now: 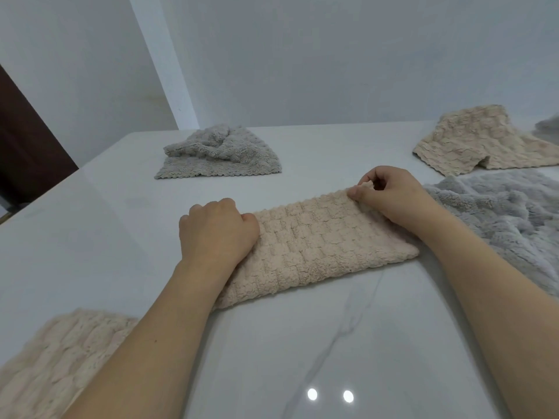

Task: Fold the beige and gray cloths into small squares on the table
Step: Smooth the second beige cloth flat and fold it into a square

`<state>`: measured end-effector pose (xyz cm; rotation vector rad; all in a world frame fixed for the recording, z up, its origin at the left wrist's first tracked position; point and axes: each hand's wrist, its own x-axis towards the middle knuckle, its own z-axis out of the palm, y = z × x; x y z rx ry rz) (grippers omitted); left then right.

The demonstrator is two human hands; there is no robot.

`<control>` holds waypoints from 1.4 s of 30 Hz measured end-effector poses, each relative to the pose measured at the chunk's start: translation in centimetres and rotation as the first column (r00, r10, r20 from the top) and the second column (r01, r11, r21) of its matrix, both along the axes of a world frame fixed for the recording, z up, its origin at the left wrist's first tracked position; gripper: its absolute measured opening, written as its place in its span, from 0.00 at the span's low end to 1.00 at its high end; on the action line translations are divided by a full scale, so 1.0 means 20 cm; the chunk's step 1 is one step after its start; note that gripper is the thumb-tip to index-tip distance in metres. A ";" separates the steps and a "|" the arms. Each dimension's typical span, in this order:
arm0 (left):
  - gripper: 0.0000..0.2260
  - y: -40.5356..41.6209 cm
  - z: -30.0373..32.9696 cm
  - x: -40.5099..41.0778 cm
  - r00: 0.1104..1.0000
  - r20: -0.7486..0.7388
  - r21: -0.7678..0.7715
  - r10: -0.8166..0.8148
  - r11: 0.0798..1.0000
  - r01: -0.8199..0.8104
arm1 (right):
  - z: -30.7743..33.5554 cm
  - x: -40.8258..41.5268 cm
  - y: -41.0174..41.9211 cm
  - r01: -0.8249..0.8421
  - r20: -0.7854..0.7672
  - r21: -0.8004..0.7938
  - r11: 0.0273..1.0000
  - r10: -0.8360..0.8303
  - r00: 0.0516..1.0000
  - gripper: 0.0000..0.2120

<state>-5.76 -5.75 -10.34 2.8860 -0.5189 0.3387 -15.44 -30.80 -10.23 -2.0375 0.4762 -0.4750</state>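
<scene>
Pinching the far corner of the folded beige cloth (317, 249) with my right hand (390, 192), I am pressing its other end under my curled left hand (217, 231); edges should be matching before I am creasing.

Left hand (218, 229) lies knuckles-up with fingers curled under; right hand (390, 192) pinches (thumb against fingertips).

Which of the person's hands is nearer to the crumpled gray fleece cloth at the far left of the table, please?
Left. The left hand lies just below the crumpled gray fleece cloth; the right hand is off to its right.
</scene>
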 end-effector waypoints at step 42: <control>0.04 -0.06 -0.01 -0.04 0.985 0.051 -0.321 -0.164 0.932 0.171 | 0.01 0.06 0.02 0.302 0.122 -0.586 0.752 -0.286 0.950 0.12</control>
